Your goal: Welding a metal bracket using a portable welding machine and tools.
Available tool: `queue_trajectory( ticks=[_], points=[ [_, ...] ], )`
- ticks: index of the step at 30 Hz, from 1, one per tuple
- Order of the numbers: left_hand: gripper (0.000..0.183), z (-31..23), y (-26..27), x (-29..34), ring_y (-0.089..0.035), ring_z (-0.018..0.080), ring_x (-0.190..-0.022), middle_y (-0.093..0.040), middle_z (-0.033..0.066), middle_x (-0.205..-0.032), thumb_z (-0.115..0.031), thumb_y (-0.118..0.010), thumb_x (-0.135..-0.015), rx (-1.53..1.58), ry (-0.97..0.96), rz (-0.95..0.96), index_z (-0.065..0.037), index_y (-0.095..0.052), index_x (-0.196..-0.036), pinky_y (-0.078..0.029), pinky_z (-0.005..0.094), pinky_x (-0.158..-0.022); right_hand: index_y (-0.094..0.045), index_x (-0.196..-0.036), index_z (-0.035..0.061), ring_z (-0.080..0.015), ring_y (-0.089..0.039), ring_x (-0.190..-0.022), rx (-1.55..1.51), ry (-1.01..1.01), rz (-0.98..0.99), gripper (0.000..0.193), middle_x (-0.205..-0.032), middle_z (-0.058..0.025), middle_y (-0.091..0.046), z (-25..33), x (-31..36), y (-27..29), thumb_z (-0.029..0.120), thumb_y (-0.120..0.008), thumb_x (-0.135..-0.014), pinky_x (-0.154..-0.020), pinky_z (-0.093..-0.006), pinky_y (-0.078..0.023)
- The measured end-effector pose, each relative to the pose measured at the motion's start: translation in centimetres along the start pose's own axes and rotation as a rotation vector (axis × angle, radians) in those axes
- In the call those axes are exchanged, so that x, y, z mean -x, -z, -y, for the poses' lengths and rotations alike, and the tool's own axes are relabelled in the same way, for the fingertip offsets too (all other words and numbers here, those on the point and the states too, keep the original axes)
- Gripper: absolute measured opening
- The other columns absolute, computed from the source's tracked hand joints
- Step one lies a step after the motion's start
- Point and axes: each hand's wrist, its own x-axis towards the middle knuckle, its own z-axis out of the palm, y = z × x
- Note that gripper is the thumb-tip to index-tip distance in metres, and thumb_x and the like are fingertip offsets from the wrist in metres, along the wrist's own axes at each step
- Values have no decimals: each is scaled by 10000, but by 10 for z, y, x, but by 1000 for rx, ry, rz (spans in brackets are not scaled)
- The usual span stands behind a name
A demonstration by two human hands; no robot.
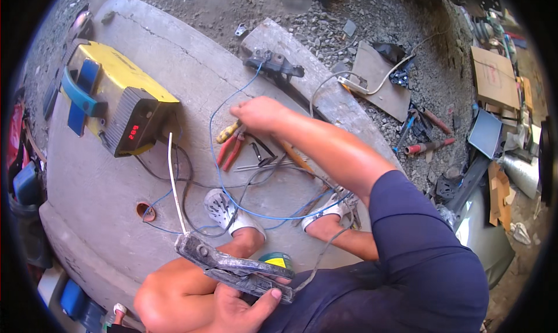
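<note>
My left hand [247, 307] is wrapped round the black grip of a welding electrode holder [232, 263] above my lap. A pale welding rod [175, 184] stands up from its jaw end. My right hand [261, 115] is out over the concrete with its fingers curled closed; what they grip, if anything, is hidden. Right below it a yellow-and-black tool handle [228, 132] shows, partly covered by the hand. Red-handled pliers [231, 151] lie beside that handle. A thin blue wire [211, 126] loops past the right hand to a dark metal clamp [276, 65] on a plank.
The yellow welding machine [125, 80] with a lit red display stands at left. Cables and thin rods [261, 166] lie near my white clogs [224, 208]. A green can [276, 259] is by my lap. Farther right are gravel, a power strip [353, 86] and a cardboard box [494, 77].
</note>
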Motion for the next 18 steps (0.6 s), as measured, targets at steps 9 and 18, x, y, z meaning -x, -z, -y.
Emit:
queue_trajectory(
  ticks=[9,18],
  points=[
    [203,-4,9,8,-731,173,-1054,-779,90,-1159,-8,-733,-1047,-18,60,-31,44,-723,-1244,-583,321,-965,-602,-1271,37,-231,-760,-798,-898,-166,-501,347,-1010,-115,-751,-45,58,108,300,-723,-1080,-700,-400,-615],
    [200,-22,5,-3,-728,166,-1051,-777,86,-1158,8,-732,-1043,-89,149,-15,43,-729,-1239,-576,308,-960,-671,-1236,5,-179,-790,-867,-822,-170,-847,263,-1036,-114,-781,-83,-4,109,247,-659,-1134,-703,-312,-632]
  ],
)
